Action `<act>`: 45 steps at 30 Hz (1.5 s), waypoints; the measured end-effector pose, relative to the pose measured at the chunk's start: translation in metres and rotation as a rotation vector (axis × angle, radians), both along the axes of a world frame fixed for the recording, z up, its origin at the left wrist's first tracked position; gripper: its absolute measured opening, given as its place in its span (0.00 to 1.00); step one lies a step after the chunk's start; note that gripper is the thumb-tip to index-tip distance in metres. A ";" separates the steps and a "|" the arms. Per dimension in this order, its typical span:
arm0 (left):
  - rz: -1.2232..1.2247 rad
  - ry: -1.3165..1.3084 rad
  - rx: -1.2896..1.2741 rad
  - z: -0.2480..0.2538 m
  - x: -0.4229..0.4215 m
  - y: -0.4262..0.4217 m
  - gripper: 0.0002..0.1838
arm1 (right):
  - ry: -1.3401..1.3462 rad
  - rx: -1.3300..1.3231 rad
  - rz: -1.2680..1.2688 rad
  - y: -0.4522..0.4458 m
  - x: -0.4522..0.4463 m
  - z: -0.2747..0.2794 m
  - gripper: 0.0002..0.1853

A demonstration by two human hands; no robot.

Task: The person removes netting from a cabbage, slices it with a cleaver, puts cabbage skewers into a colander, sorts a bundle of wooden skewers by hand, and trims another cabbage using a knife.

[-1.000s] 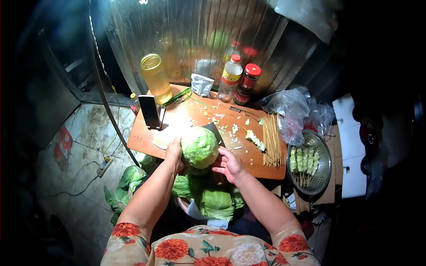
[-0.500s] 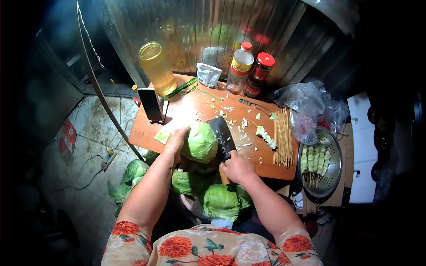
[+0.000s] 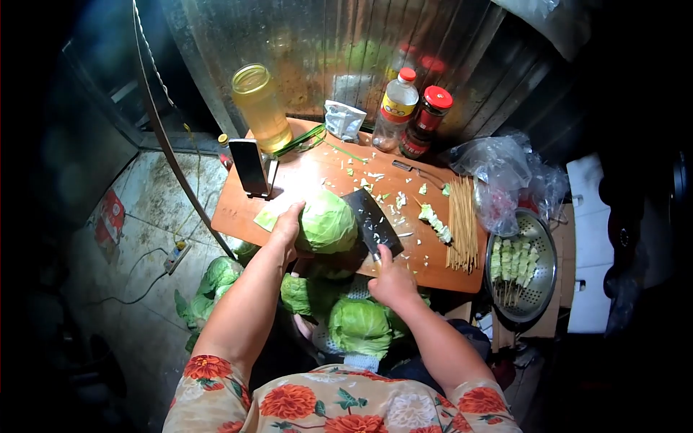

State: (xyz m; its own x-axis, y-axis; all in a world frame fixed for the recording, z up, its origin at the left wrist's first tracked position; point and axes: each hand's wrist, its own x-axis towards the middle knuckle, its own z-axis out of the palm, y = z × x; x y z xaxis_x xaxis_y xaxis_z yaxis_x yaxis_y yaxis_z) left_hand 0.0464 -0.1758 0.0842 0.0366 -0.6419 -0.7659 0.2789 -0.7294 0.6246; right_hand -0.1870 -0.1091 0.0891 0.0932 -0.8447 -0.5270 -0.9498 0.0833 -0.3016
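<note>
A round green cabbage [image 3: 327,223] rests at the front edge of the orange-brown table [image 3: 242,209]. My left hand [image 3: 289,227] holds the cabbage from its left side, fingers partly hidden behind it. To the right of the cabbage, my right hand [image 3: 392,278] is closed round the handle of a dark, wide-bladed cleaver [image 3: 375,222], whose blade lies low over the tabletop with small cabbage bits on it. Beyond the blade, scraps are scattered, and a skewer of cabbage pieces [image 3: 434,224] lies left of a row of bare wooden skewers [image 3: 463,224].
A phone [image 3: 249,167] on a stand, a jar of yellow liquid [image 3: 263,108], a bottle [image 3: 395,112] and a red-lidded jar [image 3: 431,115] line the back. At right are plastic bags [image 3: 498,173] and a colander [image 3: 547,270] with filled skewers. More cabbages [image 3: 359,327] sit below the table.
My right hand, open beside the cabbage a second ago, took hold of the cleaver and has moved it slightly right. The cabbage has come down to the table edge, with my left hand still on it.
</note>
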 end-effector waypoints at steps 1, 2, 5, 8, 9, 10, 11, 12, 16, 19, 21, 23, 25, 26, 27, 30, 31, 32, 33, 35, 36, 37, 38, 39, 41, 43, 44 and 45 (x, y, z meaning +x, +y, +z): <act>0.006 0.017 0.000 0.002 0.000 0.000 0.39 | 0.032 0.015 -0.038 -0.003 -0.004 0.012 0.42; 0.011 0.033 0.000 0.002 -0.001 -0.001 0.39 | 0.064 0.030 -0.076 -0.005 -0.009 0.027 0.41; 0.068 0.004 0.010 -0.001 -0.009 -0.003 0.39 | -0.040 0.016 -0.191 -0.001 -0.031 0.053 0.36; 0.086 -0.007 -0.019 -0.028 -0.014 -0.009 0.37 | -0.156 -0.046 -0.296 0.010 -0.055 0.048 0.33; 0.086 -0.006 -0.018 -0.025 -0.018 -0.007 0.37 | -0.300 -0.143 -0.314 0.016 -0.065 0.035 0.32; 0.107 -0.095 -0.047 -0.019 -0.025 -0.005 0.37 | -0.444 -0.241 -0.333 0.023 -0.071 0.029 0.32; 0.127 -0.183 -0.080 -0.016 -0.031 -0.005 0.38 | -0.641 -0.210 -0.382 0.029 -0.073 0.030 0.31; 0.123 -0.181 -0.083 -0.021 -0.038 -0.006 0.38 | -0.915 -0.075 -0.509 0.033 -0.065 0.047 0.31; 0.110 -0.100 -0.041 -0.019 -0.072 0.007 0.45 | -1.231 0.043 -0.549 0.048 -0.057 0.041 0.34; 0.113 -0.053 -0.051 -0.016 -0.079 0.009 0.46 | -1.135 -0.060 -0.311 0.056 -0.048 0.036 0.34; 0.007 -0.047 0.014 0.029 -0.078 0.013 0.47 | -1.095 -0.070 -0.304 0.066 -0.044 0.025 0.34; -0.086 -0.083 -0.002 0.011 -0.062 0.006 0.46 | -1.043 -0.107 -0.276 0.070 -0.041 0.016 0.34; -0.176 -0.118 -0.011 -0.010 -0.055 0.003 0.46 | -1.017 -0.100 -0.302 0.070 -0.038 0.027 0.32; -0.171 -0.261 -0.148 -0.019 -0.054 0.002 0.44 | -0.990 -0.095 -0.335 0.070 -0.037 0.030 0.31; -0.166 -0.403 -0.285 -0.022 -0.054 0.003 0.43 | -0.988 -0.091 -0.331 0.071 -0.035 0.030 0.31; -0.230 -0.488 -0.519 -0.020 -0.049 0.001 0.41 | -1.068 -0.059 -0.344 0.074 -0.034 0.031 0.31; -0.272 -0.416 -0.557 -0.013 -0.048 0.003 0.41 | -1.051 -0.075 -0.321 0.074 -0.033 0.033 0.31; -0.265 -0.412 -0.559 -0.009 -0.050 0.004 0.41 | -1.035 -0.091 -0.296 0.074 -0.032 0.034 0.31; -0.334 -0.535 -0.589 -0.006 -0.052 0.005 0.41 | -1.032 -0.091 -0.289 0.074 -0.031 0.033 0.31; -0.425 -0.696 -0.618 0.001 -0.057 0.007 0.39 | -1.028 -0.056 -0.360 0.075 -0.028 0.029 0.31; -0.422 -0.695 -0.619 0.002 -0.059 0.006 0.39 | -1.025 -0.056 -0.357 0.075 -0.027 0.034 0.31; -0.428 -0.735 -0.624 0.002 -0.061 0.006 0.39 | -1.021 0.024 -0.413 0.075 -0.025 0.041 0.30; -0.433 -0.775 -0.629 0.003 -0.062 0.006 0.39 | -1.015 0.105 -0.467 0.075 -0.024 0.046 0.29; -0.436 -0.770 -0.596 0.008 -0.064 0.006 0.39 | -1.011 0.104 -0.465 0.076 -0.025 0.042 0.29; -0.449 -0.774 -0.594 0.009 -0.064 0.005 0.39 | -0.820 -0.017 -0.350 0.079 -0.029 0.030 0.26; -0.462 -0.772 -0.595 0.008 -0.065 0.003 0.39 | -0.771 -0.039 -0.356 0.080 -0.028 0.031 0.25; -0.471 -0.777 -0.578 0.008 -0.066 0.001 0.39 | -0.728 -0.057 -0.363 0.080 -0.028 0.033 0.24; -0.479 -0.781 -0.560 0.007 -0.066 0.000 0.38 | -0.719 -0.060 -0.361 0.080 -0.028 0.036 0.24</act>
